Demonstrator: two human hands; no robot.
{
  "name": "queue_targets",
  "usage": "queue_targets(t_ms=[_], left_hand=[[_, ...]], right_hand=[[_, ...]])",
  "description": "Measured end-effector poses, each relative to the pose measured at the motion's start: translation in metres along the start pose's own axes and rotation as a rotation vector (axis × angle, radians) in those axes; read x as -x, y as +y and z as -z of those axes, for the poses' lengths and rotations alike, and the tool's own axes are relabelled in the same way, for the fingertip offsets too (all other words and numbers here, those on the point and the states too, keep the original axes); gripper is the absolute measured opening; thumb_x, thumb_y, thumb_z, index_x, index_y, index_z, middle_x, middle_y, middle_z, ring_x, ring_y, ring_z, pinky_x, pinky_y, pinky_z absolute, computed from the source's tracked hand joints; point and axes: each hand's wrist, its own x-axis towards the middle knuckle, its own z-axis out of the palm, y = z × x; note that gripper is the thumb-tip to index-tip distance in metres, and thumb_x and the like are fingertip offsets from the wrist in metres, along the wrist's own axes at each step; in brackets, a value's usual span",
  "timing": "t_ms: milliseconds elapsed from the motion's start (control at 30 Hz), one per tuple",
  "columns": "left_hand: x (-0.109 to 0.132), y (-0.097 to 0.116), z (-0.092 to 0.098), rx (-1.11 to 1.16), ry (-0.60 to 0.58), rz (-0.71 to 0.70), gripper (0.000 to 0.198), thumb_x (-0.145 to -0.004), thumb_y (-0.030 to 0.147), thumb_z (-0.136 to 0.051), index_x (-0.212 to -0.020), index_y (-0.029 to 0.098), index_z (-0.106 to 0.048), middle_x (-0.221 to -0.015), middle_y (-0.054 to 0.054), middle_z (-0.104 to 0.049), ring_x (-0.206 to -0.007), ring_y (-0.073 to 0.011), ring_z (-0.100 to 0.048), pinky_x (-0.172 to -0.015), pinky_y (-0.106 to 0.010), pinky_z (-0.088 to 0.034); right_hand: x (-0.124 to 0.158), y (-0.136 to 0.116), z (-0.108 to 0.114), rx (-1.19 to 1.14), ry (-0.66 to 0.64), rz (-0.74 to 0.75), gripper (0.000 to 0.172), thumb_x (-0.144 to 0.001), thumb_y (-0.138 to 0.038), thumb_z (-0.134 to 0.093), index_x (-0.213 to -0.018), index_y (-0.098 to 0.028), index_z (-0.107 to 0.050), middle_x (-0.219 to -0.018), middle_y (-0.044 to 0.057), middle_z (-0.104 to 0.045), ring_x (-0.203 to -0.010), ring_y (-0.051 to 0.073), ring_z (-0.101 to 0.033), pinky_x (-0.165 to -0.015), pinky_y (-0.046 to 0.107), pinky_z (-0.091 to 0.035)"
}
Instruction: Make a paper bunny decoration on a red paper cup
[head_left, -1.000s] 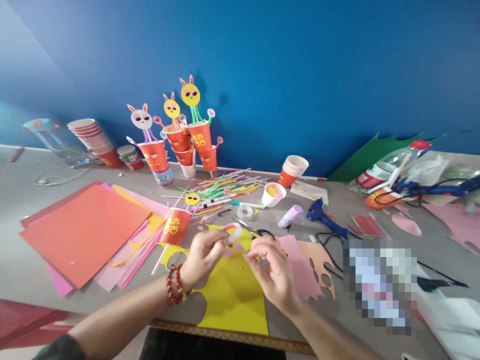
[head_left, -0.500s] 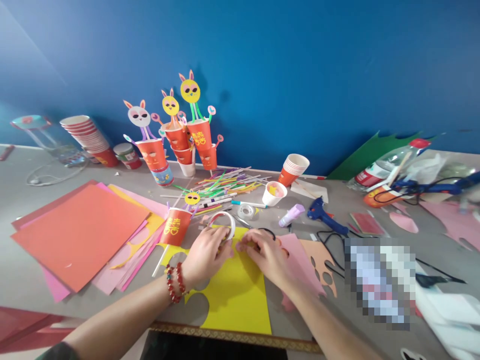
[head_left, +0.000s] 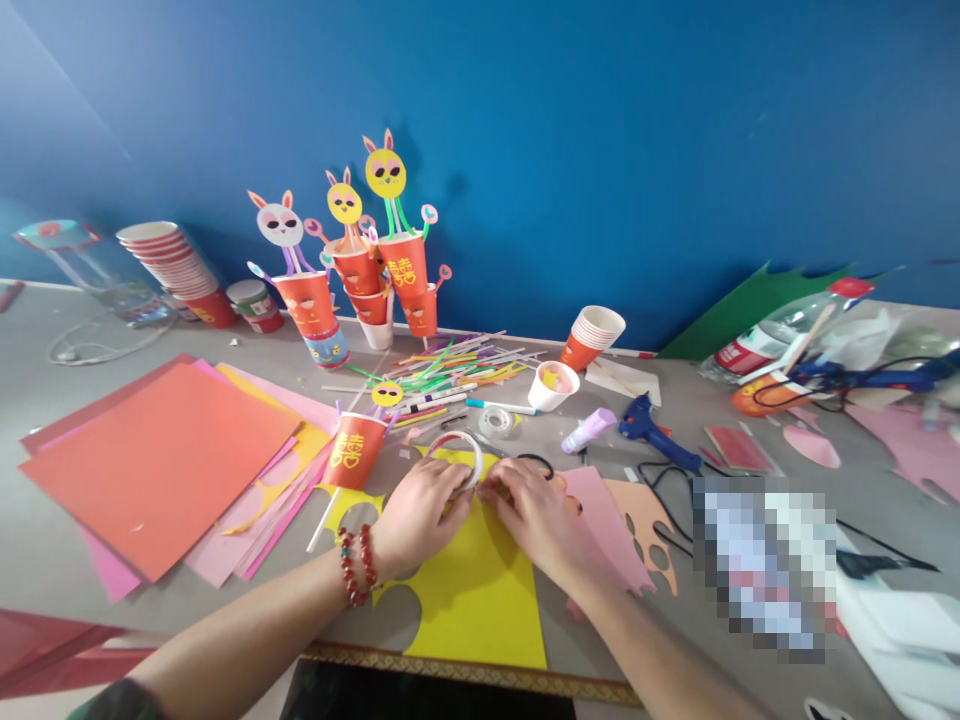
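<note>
My left hand [head_left: 421, 508] is closed on a white roll of tape [head_left: 478, 455], whose ring stands up above the fingers. Close beside it, my right hand [head_left: 529, 500] has thumb and fingertips pinched together at the roll's lower edge; whatever they grip is too small to make out. Both hands are over a yellow sheet [head_left: 480, 610] with round pieces cut out of its left side. Left of my hands, a red paper cup [head_left: 355, 452] with a small yellow face on top leans on a white stick.
Orange and pink paper sheets [head_left: 165, 460] lie at the left. Several decorated rabbit cups [head_left: 307, 305] stand at the back, behind loose coloured sticks [head_left: 457, 365]. A blue glue gun [head_left: 656, 435], its cable, a glue stick [head_left: 589, 430] and a clear tape roll [head_left: 495, 422] lie to the right.
My two hands have drawn closer together at the tape roll, the left shifting slightly right with the roll. The view has shifted a little.
</note>
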Motion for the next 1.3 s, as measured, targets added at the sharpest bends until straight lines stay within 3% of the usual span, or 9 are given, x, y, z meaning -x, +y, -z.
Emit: queue_targets(t_ms=[167,400,667,867,1033,1167,1300], left_hand=[[0.002,0.000,0.000,0.017,-0.045,-0.017,0.011,-0.090,0.016,-0.050,-0.082,0.019,-0.056,-0.080,-0.005,-0.062,-0.077,-0.0216,-0.060,-0.069,-0.031,-0.046],[0.003,0.004,-0.002,-0.002,-0.139,-0.096,0.012,-0.085,0.012,-0.051,-0.091,0.018,-0.059,-0.086,-0.007,-0.064,-0.084,-0.0236,-0.060,-0.075,-0.033,-0.047],[0.004,0.000,-0.002,0.026,-0.149,-0.031,0.014,-0.092,0.016,-0.047,-0.087,0.018,-0.059,-0.087,-0.008,-0.067,-0.084,-0.0238,-0.063,-0.074,-0.033,-0.048],[0.001,-0.002,-0.003,0.077,-0.119,-0.021,0.013,-0.093,0.016,-0.048,-0.086,0.018,-0.060,-0.088,-0.008,-0.068,-0.085,-0.0235,-0.064,-0.077,-0.033,-0.048],[0.000,-0.001,0.005,0.194,-0.057,0.059,0.017,-0.095,0.018,-0.047,-0.081,0.020,-0.055,-0.077,-0.002,-0.066,-0.076,-0.0192,-0.062,-0.071,-0.029,-0.044],[0.002,0.002,0.014,0.348,0.008,0.089,0.019,-0.101,0.024,-0.041,-0.087,0.020,-0.053,-0.074,0.000,-0.067,-0.074,-0.0166,-0.061,-0.075,-0.028,-0.044],[0.004,0.001,0.014,0.419,0.024,0.065,0.014,-0.102,0.026,-0.041,-0.097,0.020,-0.052,-0.074,-0.001,-0.063,-0.071,-0.0157,-0.056,-0.070,-0.027,-0.043]], right_hand=[[0.001,0.005,-0.002,0.015,-0.015,0.028,0.016,-0.091,-0.008,-0.051,-0.084,-0.022,-0.054,-0.091,0.006,-0.063,-0.091,0.026,-0.059,-0.077,0.037,-0.048],[0.002,0.005,0.003,0.034,-0.062,0.042,0.021,-0.088,-0.002,-0.048,-0.087,-0.022,-0.053,-0.096,0.007,-0.062,-0.095,0.027,-0.057,-0.080,0.037,-0.049],[0.004,0.010,0.006,0.034,0.010,0.045,0.026,-0.089,-0.002,-0.046,-0.096,-0.023,-0.060,-0.099,0.006,-0.063,-0.090,0.023,-0.062,-0.075,0.032,-0.048],[0.004,0.011,0.011,0.064,-0.058,0.168,0.025,-0.084,-0.001,-0.051,-0.086,-0.021,-0.065,-0.092,0.006,-0.065,-0.090,0.024,-0.062,-0.076,0.033,-0.048],[0.005,0.007,0.011,0.030,-0.003,0.148,0.028,-0.086,-0.001,-0.048,-0.091,-0.022,-0.064,-0.092,0.005,-0.067,-0.090,0.023,-0.064,-0.077,0.034,-0.050],[0.007,0.004,0.013,-0.013,0.135,0.136,0.021,-0.094,-0.009,-0.049,-0.104,-0.024,-0.060,-0.103,0.007,-0.066,-0.097,0.024,-0.064,-0.081,0.036,-0.050],[0.009,-0.001,0.013,-0.095,0.207,0.145,0.012,-0.095,-0.015,-0.053,-0.101,-0.024,-0.058,-0.097,0.007,-0.064,-0.090,0.022,-0.063,-0.072,0.032,-0.051]])
